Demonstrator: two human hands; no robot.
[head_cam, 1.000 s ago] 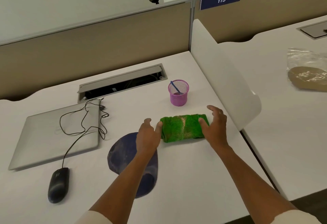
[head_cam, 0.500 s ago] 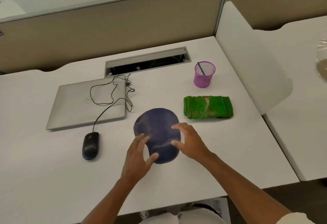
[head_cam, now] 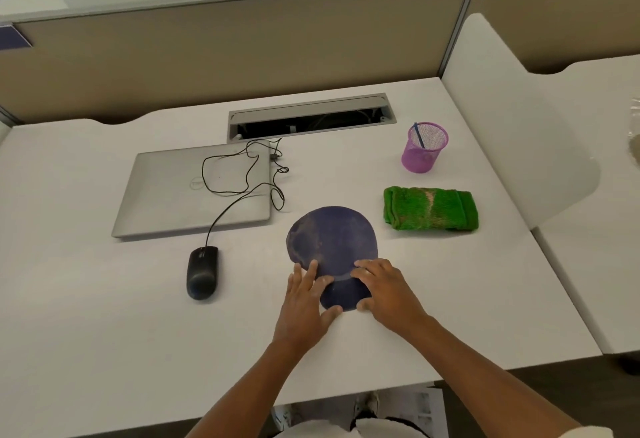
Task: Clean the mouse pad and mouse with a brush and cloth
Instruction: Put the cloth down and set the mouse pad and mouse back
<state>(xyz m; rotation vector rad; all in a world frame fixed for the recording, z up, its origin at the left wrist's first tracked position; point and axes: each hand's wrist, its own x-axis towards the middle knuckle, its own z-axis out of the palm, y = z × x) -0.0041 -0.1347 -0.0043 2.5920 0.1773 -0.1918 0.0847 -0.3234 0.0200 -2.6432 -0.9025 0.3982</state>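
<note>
Lower centre of frame: left hand point(head_cam: 304, 302) and right hand point(head_cam: 384, 290), fingers spread, pressing flat on mouse pad point(head_cam: 330, 240). Cloth point(head_cam: 430, 209) folded at right, mouse point(head_cam: 202, 271) at left, both untouched; cleaning apparently not yet begun.

both hands rest on the near end of the blue mouse pad point(head_cam: 332, 240), the left hand point(head_cam: 304, 302) and right hand point(head_cam: 384, 288) with fingers spread flat. the black mouse point(head_cam: 202, 272) lies to its left, the green cloth point(head_cam: 430, 209) to its right. a purple mesh cup point(head_cam: 424, 147) holds what may be a brush point(head_cam: 419, 134).
</note>
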